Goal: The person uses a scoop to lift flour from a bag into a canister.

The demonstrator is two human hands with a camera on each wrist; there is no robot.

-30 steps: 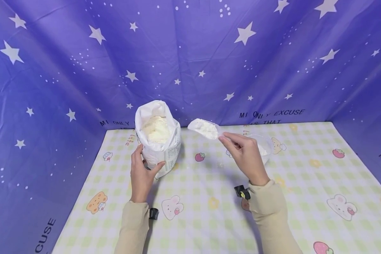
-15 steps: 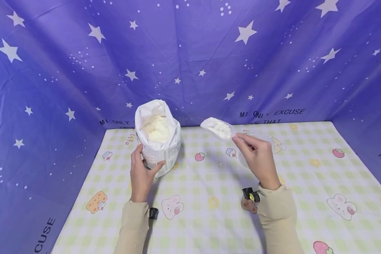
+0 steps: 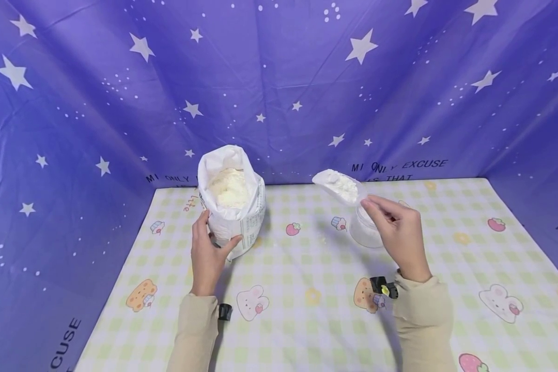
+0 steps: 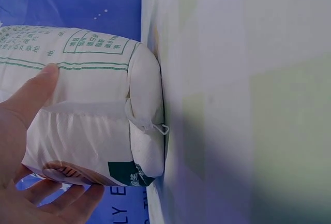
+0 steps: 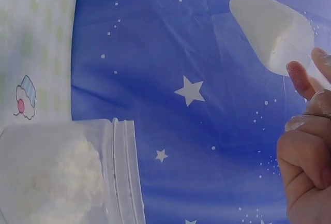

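Observation:
A white flour bag (image 3: 234, 227) with its top rolled open stands at the back left, filled with pale flour (image 3: 230, 188). My left hand (image 3: 209, 258) grips its near side. In the left wrist view, the thumb lies across the printed side of the bag and the fingers are at the opposite side. My right hand (image 3: 397, 232) pinches the handle of a clear plastic scoop (image 3: 324, 179), heaped with flour and held above the table. Below and partly behind that hand stands a clear jar (image 3: 365, 235). White powder shows through the jar's wall (image 5: 57, 177) in the right wrist view.
A green-and-white checked cloth (image 3: 283, 336) with cartoon prints covers the table. Blue star-patterned curtains (image 3: 279, 93) rise along the back and both sides, close behind the bag. Black straps with small devices sit at both wrists.
My right hand has carried the loaded scoop to the right, from beside the bag to the jar. The left hand and the bag have stayed in place.

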